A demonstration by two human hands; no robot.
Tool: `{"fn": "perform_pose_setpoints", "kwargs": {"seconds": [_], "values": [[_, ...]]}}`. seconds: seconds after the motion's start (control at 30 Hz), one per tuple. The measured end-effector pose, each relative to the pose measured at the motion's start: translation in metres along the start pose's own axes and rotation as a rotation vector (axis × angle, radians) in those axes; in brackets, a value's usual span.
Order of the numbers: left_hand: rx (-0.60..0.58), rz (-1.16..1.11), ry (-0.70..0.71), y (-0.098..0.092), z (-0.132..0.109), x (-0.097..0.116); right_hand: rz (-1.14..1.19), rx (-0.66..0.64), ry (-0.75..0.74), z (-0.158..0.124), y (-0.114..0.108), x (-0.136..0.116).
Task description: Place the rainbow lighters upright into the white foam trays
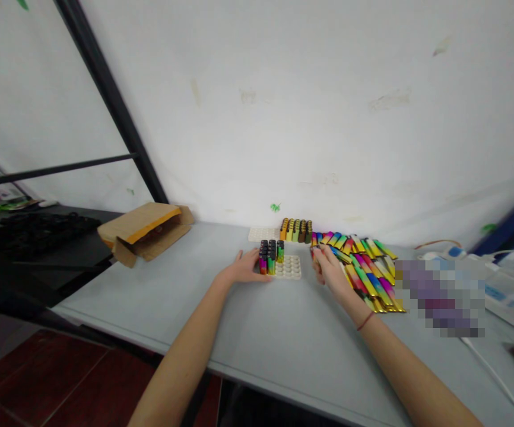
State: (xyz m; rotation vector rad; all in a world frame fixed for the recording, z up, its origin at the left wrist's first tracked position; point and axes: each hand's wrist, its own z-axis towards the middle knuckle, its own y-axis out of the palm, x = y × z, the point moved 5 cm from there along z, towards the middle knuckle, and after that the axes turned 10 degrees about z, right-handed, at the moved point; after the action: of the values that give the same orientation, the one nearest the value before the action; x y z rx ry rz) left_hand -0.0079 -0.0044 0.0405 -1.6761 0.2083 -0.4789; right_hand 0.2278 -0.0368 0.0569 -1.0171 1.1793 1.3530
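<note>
My left hand (244,268) rests at the left side of a white tray with round holes (289,268), its thumb and fingers apart. Several slim, shiny tubes with dark tops (268,261) stand upright in that tray's left part. To the right, my right hand (326,267) is closed in a pinch beside a spread of shiny tubes (370,276) in rainbow colours with gold ends. A reddish tube end shows at its fingertips; most of it is hidden by the fingers.
Behind, a second white holed tray (263,235) holds upright gold-and-dark tubes (296,230) in its right part. An opened cardboard box (148,232) lies at left. White devices with cables (501,290) and a blurred-out patch (439,299) are at right. The wall (305,130) bounds the table.
</note>
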Motion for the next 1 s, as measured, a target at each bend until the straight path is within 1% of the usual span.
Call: {"fn": "perform_pose_setpoints", "kwargs": {"seconds": [0.07,0.1,0.2,0.27,0.37,0.53,0.6,0.7,0.83,0.93,1.0], "values": [[-0.001,0.006,-0.006,0.001,0.001,0.000,0.016,-0.033,0.058,-0.003,0.005,0.005],[0.003,0.004,-0.006,0.001,0.001,-0.001,-0.008,-0.045,0.047,-0.004,0.006,0.004],[0.010,-0.005,-0.001,0.001,0.001,-0.001,-0.059,-0.075,-0.057,-0.006,0.007,0.000],[0.005,-0.006,-0.001,0.001,0.000,0.000,-0.018,-0.098,-0.075,-0.007,0.009,0.000],[-0.002,-0.008,-0.004,-0.001,0.000,0.001,0.126,-0.110,-0.001,-0.008,0.013,0.003],[0.005,-0.010,0.006,-0.002,-0.001,0.002,0.288,0.037,0.268,-0.011,0.013,0.011],[0.002,-0.005,0.004,-0.002,-0.001,0.002,0.318,0.094,0.327,-0.011,0.011,0.014],[-0.001,0.004,0.000,-0.002,-0.001,0.002,0.340,0.158,0.325,-0.008,0.006,0.021],[0.000,0.023,-0.008,-0.003,-0.001,0.002,0.340,0.190,0.281,-0.004,0.004,0.028],[-0.007,0.020,-0.003,-0.002,-0.001,0.002,0.315,0.221,0.245,-0.004,0.003,0.028],[-0.011,0.014,-0.005,-0.001,-0.001,0.001,0.288,0.253,0.255,-0.005,0.002,0.027]]}}
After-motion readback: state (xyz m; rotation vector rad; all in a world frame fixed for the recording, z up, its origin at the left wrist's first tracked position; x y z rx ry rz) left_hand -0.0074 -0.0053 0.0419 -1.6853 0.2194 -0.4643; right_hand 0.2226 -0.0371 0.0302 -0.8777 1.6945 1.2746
